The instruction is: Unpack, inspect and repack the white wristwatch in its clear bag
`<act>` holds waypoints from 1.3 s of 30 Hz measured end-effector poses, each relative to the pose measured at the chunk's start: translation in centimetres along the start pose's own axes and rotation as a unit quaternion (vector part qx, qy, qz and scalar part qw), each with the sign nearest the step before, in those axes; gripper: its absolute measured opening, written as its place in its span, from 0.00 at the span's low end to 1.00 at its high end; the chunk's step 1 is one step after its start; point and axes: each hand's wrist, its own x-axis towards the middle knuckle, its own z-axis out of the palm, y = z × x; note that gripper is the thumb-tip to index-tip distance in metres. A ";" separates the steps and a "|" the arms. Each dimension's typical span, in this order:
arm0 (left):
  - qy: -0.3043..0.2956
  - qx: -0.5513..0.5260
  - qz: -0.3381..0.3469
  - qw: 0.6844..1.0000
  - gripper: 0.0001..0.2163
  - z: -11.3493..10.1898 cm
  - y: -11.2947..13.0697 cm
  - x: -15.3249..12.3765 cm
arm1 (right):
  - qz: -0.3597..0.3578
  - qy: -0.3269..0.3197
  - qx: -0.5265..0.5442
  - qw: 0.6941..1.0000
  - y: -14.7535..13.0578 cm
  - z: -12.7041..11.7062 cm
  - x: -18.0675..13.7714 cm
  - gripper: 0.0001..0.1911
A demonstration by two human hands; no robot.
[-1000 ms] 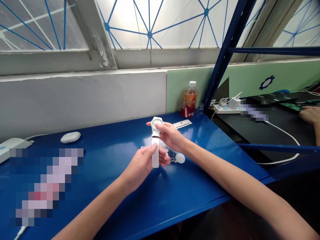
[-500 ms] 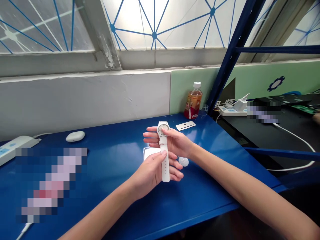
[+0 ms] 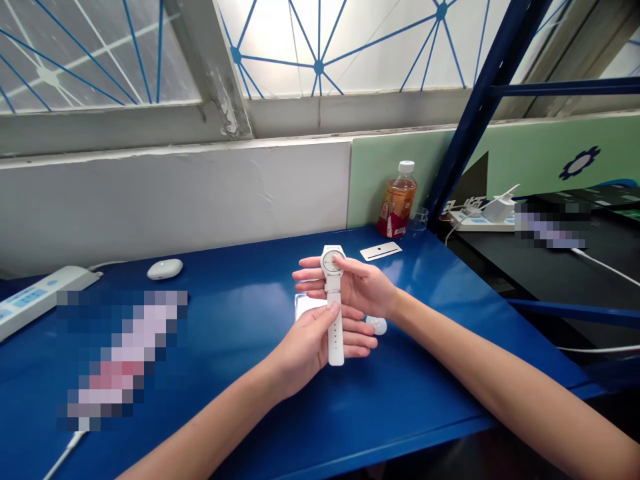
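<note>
A white wristwatch [image 3: 334, 303] is stretched out lengthwise between my two hands above the blue table [image 3: 240, 400]. My right hand [image 3: 357, 283] holds the round watch face, thumb on its edge, fingers reaching under it. My left hand [image 3: 315, 343] supports the lower strap, thumb pressed on top and fingers below. Under the hands lies a small white flat piece [image 3: 305, 305], and a small white round thing [image 3: 377, 325] rests on the table just right of them.
A bottle of amber drink [image 3: 399, 201] stands at the back by the green panel, with a white card [image 3: 381, 251] in front of it. A white oval case [image 3: 165, 269] and a power strip [image 3: 40, 297] lie at the left. A blue rack post [image 3: 475, 120] and a black bench stand right.
The watch has come down and nearer to me, held flatter. My right fingers have spread under the face. The view has shifted slightly left; the other person's hand at the right has left the frame.
</note>
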 end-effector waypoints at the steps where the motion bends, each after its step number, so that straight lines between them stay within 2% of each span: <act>1: -0.012 0.000 -0.001 1.000 0.16 0.0 0.0 -0.1 | 0.000 0.000 0.002 1.000 0.0 -0.1 0.0 0.21; 5: -0.069 -0.010 -0.011 0.998 0.18 0.0 0.1 -0.3 | -0.012 0.008 -0.001 1.000 0.2 -0.3 0.0 0.23; 8: -0.083 -0.018 -0.020 0.996 0.19 -0.1 -0.1 -0.4 | -0.012 0.016 -0.010 1.000 0.3 -0.3 0.1 0.23; 18: 0.008 -0.012 -0.015 1.000 0.17 0.3 -0.1 -0.2 | -0.009 -0.016 -0.004 1.000 -0.3 0.3 -0.3 0.31; 27: -0.013 0.000 -0.029 0.999 0.19 -0.1 0.1 -0.2 | -0.003 0.000 -0.022 1.000 -0.2 -0.1 -0.3 0.30; 39: 0.002 0.013 -0.027 1.000 0.16 0.1 0.4 -0.2 | -0.009 -0.014 -0.001 1.000 -0.3 -0.1 -0.3 0.30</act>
